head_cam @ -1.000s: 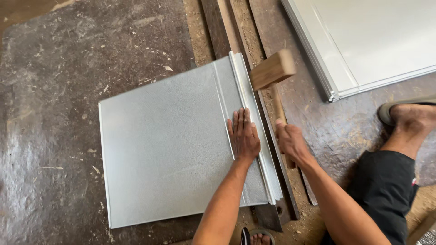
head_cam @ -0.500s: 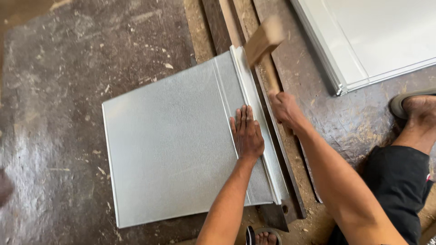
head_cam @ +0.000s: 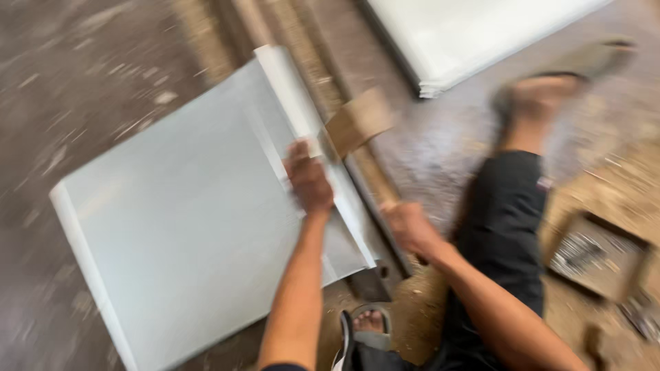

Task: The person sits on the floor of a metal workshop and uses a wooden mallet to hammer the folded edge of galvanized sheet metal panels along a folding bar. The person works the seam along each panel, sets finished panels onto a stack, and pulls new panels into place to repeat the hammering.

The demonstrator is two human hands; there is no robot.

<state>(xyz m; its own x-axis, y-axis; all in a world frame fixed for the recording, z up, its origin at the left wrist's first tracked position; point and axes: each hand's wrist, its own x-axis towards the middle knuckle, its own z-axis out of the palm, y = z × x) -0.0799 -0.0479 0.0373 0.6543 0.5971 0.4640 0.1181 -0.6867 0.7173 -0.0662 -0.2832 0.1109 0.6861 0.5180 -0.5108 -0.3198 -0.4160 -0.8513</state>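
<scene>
**Folded edge of metal sheet under the mallet, part-way worked**

A grey metal sheet (head_cam: 199, 227) was laid flat on the dark floor (head_cam: 82, 62), its right-hand edge resting along a wooden beam (head_cam: 375, 185) that ran from 11 o'clock to 5 o'clock. The left hand (head_cam: 309, 180) was pressed flat on the sheet beside the folded edge strip (head_cam: 302, 124), fingers spread narrowly and holding nothing. The right hand (head_cam: 407, 228) was closed around the handle of a wooden mallet (head_cam: 357, 124), whose head was seen at 1 o'clock of the left hand, just above the strip. The frame was blurred, so contact could not be told. The fold was judged already formed along the edge; flattening it appeared unfinished. A white panel (head_cam: 467, 41) lay at 1 o'clock, well apart.
</scene>
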